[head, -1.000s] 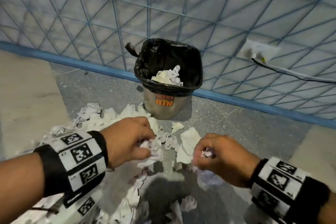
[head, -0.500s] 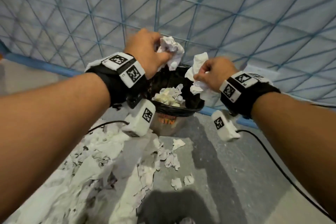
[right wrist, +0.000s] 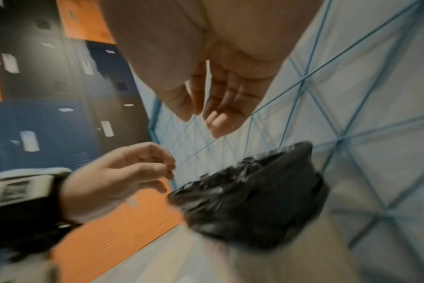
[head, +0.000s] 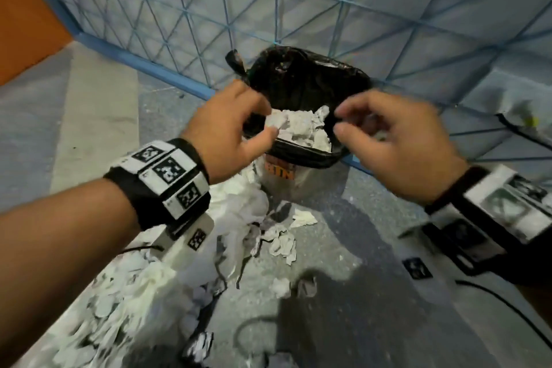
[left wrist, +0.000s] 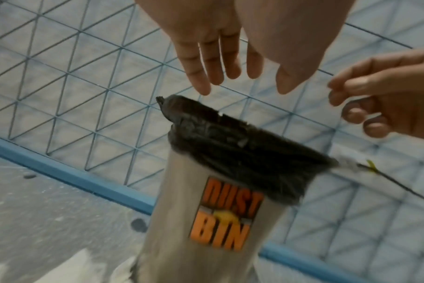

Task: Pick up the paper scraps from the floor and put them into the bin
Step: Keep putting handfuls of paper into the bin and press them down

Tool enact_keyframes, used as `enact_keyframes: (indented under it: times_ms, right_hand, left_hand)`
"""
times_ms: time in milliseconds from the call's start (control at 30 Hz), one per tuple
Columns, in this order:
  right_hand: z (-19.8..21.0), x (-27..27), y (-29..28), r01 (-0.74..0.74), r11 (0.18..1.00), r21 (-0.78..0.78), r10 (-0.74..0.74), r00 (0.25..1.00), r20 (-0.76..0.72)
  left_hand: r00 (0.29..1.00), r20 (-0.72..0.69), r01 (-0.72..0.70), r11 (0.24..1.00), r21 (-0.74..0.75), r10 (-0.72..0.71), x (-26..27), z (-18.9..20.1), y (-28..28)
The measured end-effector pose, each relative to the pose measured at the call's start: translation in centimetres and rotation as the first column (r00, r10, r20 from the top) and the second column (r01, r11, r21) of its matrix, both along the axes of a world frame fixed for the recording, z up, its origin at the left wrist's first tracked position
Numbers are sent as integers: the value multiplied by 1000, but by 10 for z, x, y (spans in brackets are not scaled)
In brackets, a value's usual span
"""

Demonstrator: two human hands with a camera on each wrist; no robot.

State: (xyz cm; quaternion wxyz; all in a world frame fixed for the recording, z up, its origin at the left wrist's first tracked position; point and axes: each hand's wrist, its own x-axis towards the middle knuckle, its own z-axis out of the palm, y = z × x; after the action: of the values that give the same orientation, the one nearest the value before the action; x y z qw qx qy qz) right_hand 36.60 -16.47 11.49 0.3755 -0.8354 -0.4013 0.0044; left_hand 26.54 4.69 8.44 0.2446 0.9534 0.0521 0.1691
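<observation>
A steel dust bin [head: 294, 185] [left wrist: 206, 226] with a black liner [head: 301, 78] [right wrist: 252, 193] stands against the wall, holding crumpled white paper [head: 301, 128]. My left hand [head: 236, 125] [left wrist: 220, 63] hovers over the bin's left rim, fingers relaxed and empty. My right hand [head: 385, 140] [right wrist: 206, 107] hovers over the right rim, fingers loosely curled around nothing. A large heap of paper scraps [head: 143, 287] lies on the floor at the lower left, with smaller scraps [head: 282, 242] in front of the bin.
A wall with a blue triangle grid [head: 298, 9] and a blue skirting strip [head: 134, 57] runs behind the bin. A socket with a black cable [head: 525, 131] is on the wall at the right. Blue and orange lockers [right wrist: 61, 95] stand to the left.
Both hands lifted paper from the floor up over the bin and let it go; they now hang empty and lower over the rim, and the paper pile in the bin is higher.
</observation>
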Motion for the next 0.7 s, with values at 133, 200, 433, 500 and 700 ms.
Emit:
enact_keyframes:
  times_ms: [133,200,433,500,700]
  right_hand:
    - [-76,-47,-16,-382,765,-519,270,921,-280]
    - [-129,-57,-12,-445,587,-677,264,895,-360]
    - [-210,-74,30,-425,502,-754,168,903,-396]
    - [-218,-77,33,-446,499,-743,201,894,-401]
    - [-231,-72,29,-445,604,-661,196,887,-418]
  left_hand:
    - [912,-399,151,984,98,-101,-44,-56,-3]
    - [727,-686,172,974,148,-24,-64,-87,-8]
    - [419,-902,23,991,130,109,-97,-168,-38]
    - [424,-896,-5,990,144,132,-102,-177,-44]
    - [464,-882,49,992,117,81,-111,-183,-38]
